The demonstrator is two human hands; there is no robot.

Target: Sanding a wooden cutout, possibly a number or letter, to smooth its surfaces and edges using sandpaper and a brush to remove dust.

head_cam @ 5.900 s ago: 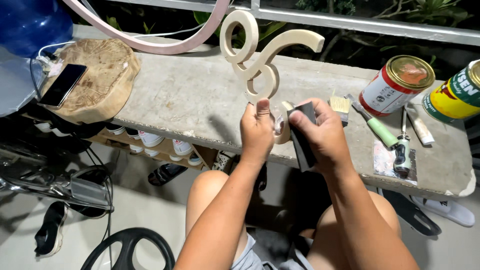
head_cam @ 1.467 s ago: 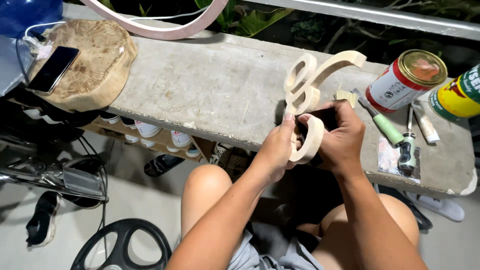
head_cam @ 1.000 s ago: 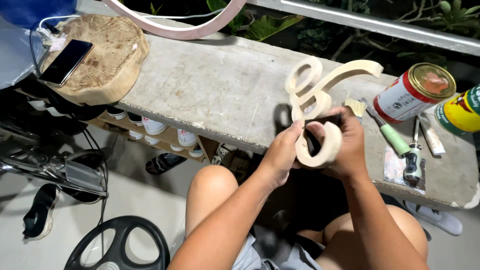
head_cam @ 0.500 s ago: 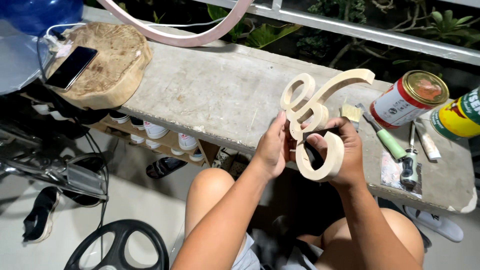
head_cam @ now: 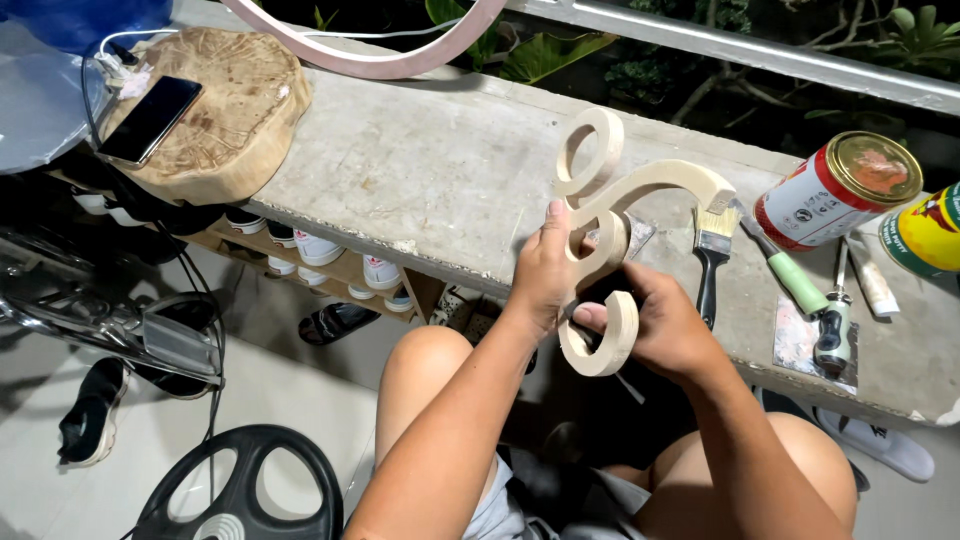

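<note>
Evidently light, stiff, somewhat fragile at thin curls: pale wooden scroll cutout (head_cam: 612, 232) gripped mid-body by left hand (head_cam: 543, 275), lower hook pinched by right hand (head_cam: 668, 330).

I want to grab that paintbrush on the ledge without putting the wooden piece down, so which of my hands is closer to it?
Right. Your right hand grips the wooden cutout just beside and below the paintbrush. Your left hand holds the cutout's far side, farther from the brush.

Bare arms, bare knees, grey shorts (head_cam: 520, 495)
</note>
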